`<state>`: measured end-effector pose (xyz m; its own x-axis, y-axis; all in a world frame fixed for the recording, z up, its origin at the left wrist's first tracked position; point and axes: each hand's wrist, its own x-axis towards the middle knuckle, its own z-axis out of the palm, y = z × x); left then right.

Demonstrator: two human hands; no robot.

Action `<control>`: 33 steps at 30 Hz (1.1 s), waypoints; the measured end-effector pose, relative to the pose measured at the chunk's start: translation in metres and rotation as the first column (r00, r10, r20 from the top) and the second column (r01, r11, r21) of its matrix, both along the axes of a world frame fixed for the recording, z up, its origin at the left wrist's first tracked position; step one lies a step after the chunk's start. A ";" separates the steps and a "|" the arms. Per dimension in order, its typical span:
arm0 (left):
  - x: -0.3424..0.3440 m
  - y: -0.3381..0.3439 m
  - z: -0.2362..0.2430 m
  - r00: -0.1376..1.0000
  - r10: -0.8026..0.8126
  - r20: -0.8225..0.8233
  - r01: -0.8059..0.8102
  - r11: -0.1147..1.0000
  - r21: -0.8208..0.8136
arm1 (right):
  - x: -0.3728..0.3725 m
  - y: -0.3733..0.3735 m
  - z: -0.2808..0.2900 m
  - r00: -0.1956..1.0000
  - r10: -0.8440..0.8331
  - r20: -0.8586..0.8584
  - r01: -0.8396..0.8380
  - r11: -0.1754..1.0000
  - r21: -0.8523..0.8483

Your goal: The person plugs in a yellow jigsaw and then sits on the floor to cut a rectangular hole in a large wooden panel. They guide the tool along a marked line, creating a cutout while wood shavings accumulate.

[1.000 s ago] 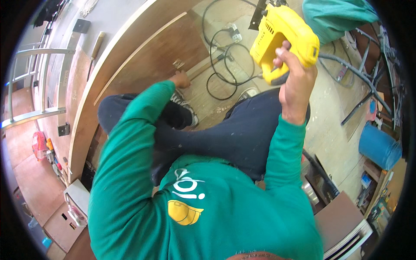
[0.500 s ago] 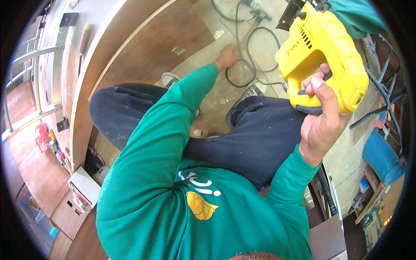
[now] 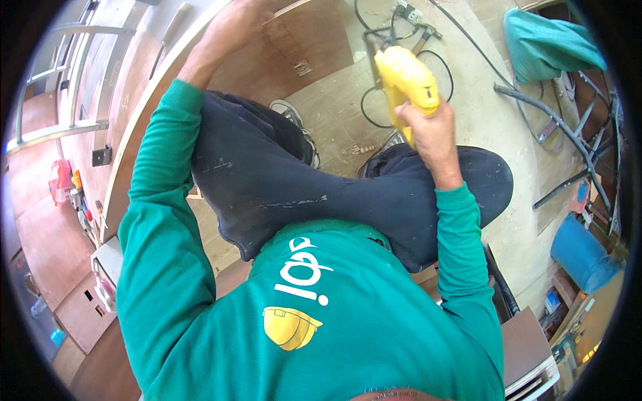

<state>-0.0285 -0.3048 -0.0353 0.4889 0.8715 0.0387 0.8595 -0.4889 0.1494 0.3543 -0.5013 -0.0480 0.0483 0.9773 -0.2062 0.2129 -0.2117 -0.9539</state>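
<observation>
On my feed, the right hand [image 3: 433,134] has its fingers curled round the yellow power tool [image 3: 409,73], held up over the floor [image 3: 334,123]. The left hand [image 3: 229,33] blurs near the brown wooden panel [image 3: 321,43]; I cannot tell whether its fingers are spread or pressed together.

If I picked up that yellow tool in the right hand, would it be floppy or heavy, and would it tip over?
The yellow tool is probably stiff, since its chunky casing looks like hard plastic. It may feel heavy for its size, because the body looks thick and machine-like. Stood on its rounded end, it might tip over.
</observation>
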 end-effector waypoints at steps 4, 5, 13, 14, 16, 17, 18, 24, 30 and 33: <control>-0.054 -0.016 -0.025 0.981 0.166 0.097 -0.172 0.983 0.063 | -0.029 -0.007 -0.038 0.976 0.211 0.057 -0.208 0.977 -0.045; -0.056 -0.013 -0.032 0.985 0.161 0.061 -0.163 0.986 0.031 | -0.033 -0.006 -0.044 0.952 0.268 0.149 -0.265 0.963 -0.044; -0.043 0.000 -0.066 0.968 0.156 -0.194 -0.202 0.949 -0.242 | -0.059 -0.010 -0.047 0.557 0.564 0.609 -0.642 0.758 -0.115; -0.043 0.002 -0.067 0.968 0.152 -0.202 -0.200 0.948 -0.247 | -0.061 -0.007 -0.049 0.507 0.588 0.631 -0.664 0.732 -0.149; -0.042 0.005 -0.065 0.961 0.203 -0.186 -0.254 0.913 -0.320 | -0.062 -0.003 -0.050 0.442 0.618 0.650 -0.691 0.697 -0.192; -0.041 0.005 -0.063 0.957 0.229 -0.180 -0.280 0.891 -0.358 | -0.064 -0.002 -0.048 0.431 0.626 0.650 -0.697 0.688 -0.201; -0.042 0.001 -0.064 0.952 0.241 -0.189 -0.296 0.884 -0.362 | -0.065 0.000 -0.047 0.419 0.634 0.650 -0.703 0.680 -0.209; -0.160 -0.017 -0.056 0.945 0.100 -0.313 -0.233 0.874 -0.426 | -0.065 -0.003 -0.047 0.545 0.584 0.602 -0.636 0.755 -0.158; -0.225 -0.129 -0.047 0.822 0.489 0.291 -0.234 0.756 -0.611 | -0.046 -0.014 -0.051 0.557 0.593 0.581 -0.614 0.766 -0.192; -0.196 -0.160 -0.052 0.737 0.540 0.406 -0.430 0.839 -0.335 | -0.037 -0.014 -0.053 0.558 0.597 0.577 -0.582 0.777 -0.241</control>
